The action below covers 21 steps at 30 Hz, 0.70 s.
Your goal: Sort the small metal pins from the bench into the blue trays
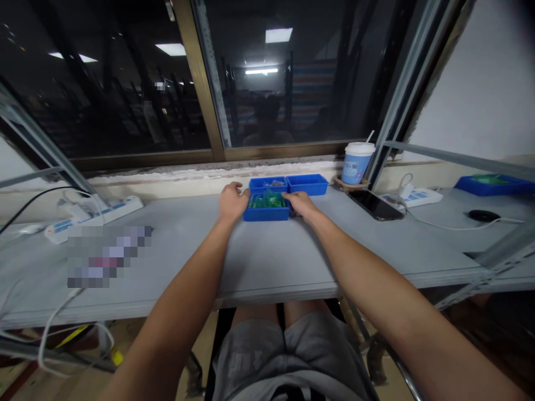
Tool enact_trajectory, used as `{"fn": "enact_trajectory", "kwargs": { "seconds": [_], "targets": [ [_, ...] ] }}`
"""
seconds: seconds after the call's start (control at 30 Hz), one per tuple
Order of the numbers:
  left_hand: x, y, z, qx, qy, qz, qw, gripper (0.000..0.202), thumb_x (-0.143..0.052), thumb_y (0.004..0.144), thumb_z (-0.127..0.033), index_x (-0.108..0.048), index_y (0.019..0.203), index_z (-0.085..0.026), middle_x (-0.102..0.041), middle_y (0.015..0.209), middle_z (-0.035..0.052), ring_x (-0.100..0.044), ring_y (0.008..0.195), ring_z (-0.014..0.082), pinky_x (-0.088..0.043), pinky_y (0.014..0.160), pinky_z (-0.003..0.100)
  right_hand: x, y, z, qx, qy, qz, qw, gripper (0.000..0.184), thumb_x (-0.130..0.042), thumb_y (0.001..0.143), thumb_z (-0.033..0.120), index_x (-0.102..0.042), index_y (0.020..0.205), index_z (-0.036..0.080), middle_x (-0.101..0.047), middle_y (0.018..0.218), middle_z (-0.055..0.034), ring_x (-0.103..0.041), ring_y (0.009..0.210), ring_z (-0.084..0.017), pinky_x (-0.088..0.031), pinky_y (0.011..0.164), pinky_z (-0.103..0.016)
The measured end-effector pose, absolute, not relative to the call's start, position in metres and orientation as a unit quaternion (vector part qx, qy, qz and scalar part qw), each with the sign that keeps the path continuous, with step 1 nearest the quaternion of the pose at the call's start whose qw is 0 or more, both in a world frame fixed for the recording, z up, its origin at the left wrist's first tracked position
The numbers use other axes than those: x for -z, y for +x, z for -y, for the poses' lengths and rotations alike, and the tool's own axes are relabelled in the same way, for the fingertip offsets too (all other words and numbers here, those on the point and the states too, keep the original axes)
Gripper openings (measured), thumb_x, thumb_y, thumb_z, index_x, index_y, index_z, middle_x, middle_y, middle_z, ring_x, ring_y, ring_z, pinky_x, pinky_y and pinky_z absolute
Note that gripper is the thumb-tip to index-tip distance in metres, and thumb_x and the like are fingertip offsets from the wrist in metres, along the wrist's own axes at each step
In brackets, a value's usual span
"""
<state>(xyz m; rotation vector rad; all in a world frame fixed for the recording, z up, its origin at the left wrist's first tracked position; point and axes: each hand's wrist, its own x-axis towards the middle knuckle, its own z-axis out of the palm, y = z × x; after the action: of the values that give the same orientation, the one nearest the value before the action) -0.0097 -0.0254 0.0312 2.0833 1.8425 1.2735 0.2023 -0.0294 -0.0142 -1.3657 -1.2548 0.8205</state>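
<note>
Grey bench (pixel 267 262): blue tray of green parts (pixel 266 215), rear-left blue tray (pixel 267 182), rear-right blue tray (pixel 308 184), left power strip (pixel 96 216), smartphone (pixel 375 204), right power strip (pixel 416 196), far-right blue tray (pixel 493 185), coaster (pixel 350 184) under cup (pixel 357 162).

- The table (pixel 267 256) runs left to right below the window ledge (pixel 209 170).
- The front tray (pixel 266 215) sits on the table at mid-width, towards the far edge, with small parts (pixel 267 199) in it.
- The left hand (pixel 232 201) touches its left side and the right hand (pixel 301 205) its right side.
- Just behind it, the back-left tray (pixel 254 184) and back-right tray (pixel 307 184) stand side by side.
- Right of those, a cup (pixel 357 162) stands on a coaster (pixel 349 182).
- A phone (pixel 375 204) lies before the cup, with the right power strip (pixel 413 196) just beyond it to the right.
- The far tray (pixel 493 185) lies at the right end, and a round object (pixel 482 215) lies in front of it.
- The left power strip (pixel 94 218) lies well to the left.
</note>
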Motion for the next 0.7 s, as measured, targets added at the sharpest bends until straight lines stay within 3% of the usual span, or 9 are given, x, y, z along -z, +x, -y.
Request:
{"fn": "enact_trajectory", "kwargs": {
  "seconds": [0.1, 0.23, 0.37, 0.5, 0.7],
  "targets": [
    [-0.026, -0.025, 0.015, -0.347, 0.631, -0.672, 0.171, 0.032, -0.064, 0.077, -0.048, -0.067, 0.078, -0.016, -0.071, 0.084, 0.0166, -0.066, 0.087, 0.0316, -0.048, 0.078, 0.04, 0.012, 0.2, 0.032, -0.362, -0.596, 0.51, 0.504, 0.032, -0.066, 0.076, 0.045, -0.051, 0.057, 0.023, -0.045, 0.05, 0.0041, -0.043, 0.051, -0.014, -0.036, 0.056, -0.03],
    [-0.015, -0.024, 0.01, -0.379, 0.628, -0.615, 0.289, 0.031, -0.061, 0.078, -0.045, -0.059, 0.06, -0.02, -0.06, 0.054, 0.0073, -0.062, 0.064, 0.0247, -0.046, 0.065, 0.034, 0.013, 0.2, 0.03, -0.333, -0.598, 0.52, 0.51, 0.034, -0.068, 0.073, 0.046, -0.048, 0.059, 0.023, -0.047, 0.054, 0.0038, -0.048, 0.056, -0.015, -0.039, 0.061, -0.031],
    [-0.01, -0.014, 0.008, -0.444, 0.624, -0.554, 0.327, 0.011, -0.068, 0.069, -0.027, -0.064, 0.074, -0.017, -0.061, 0.061, 0.0032, -0.06, 0.064, 0.02, -0.047, 0.066, 0.032, 0.017, 0.204, 0.024, -0.224, -0.597, 0.534, 0.555, 0.035, -0.076, 0.064, 0.045, -0.055, 0.08, 0.021, -0.061, 0.076, -0.0019, -0.06, 0.079, -0.022, -0.045, 0.078, -0.036],
    [-0.005, -0.009, 0.007, -0.48, 0.629, -0.519, 0.323, 0.027, -0.071, 0.062, -0.014, -0.061, 0.087, -0.016, -0.062, 0.074, 0.0013, -0.057, 0.064, 0.0149, -0.047, 0.067, 0.029, 0.02, 0.205, 0.024, -0.156, -0.594, 0.556, 0.56, 0.048, -0.074, 0.065, 0.044, -0.051, 0.099, 0.021, -0.062, 0.084, -0.0035, -0.06, 0.085, -0.025, -0.046, 0.082, -0.041],
    [0.006, -0.009, 0.01, -0.451, 0.677, -0.544, 0.205, 0.03, -0.07, 0.065, -0.012, -0.057, 0.091, -0.018, -0.065, 0.084, 0.001, -0.061, 0.069, 0.0149, -0.049, 0.074, 0.029, 0.02, 0.205, 0.028, -0.124, -0.6, 0.576, 0.542, 0.047, -0.074, 0.064, 0.031, -0.043, 0.099, 0.021, -0.061, 0.102, -0.0091, -0.059, 0.097, -0.026, -0.045, 0.089, -0.041]
  ]
}}
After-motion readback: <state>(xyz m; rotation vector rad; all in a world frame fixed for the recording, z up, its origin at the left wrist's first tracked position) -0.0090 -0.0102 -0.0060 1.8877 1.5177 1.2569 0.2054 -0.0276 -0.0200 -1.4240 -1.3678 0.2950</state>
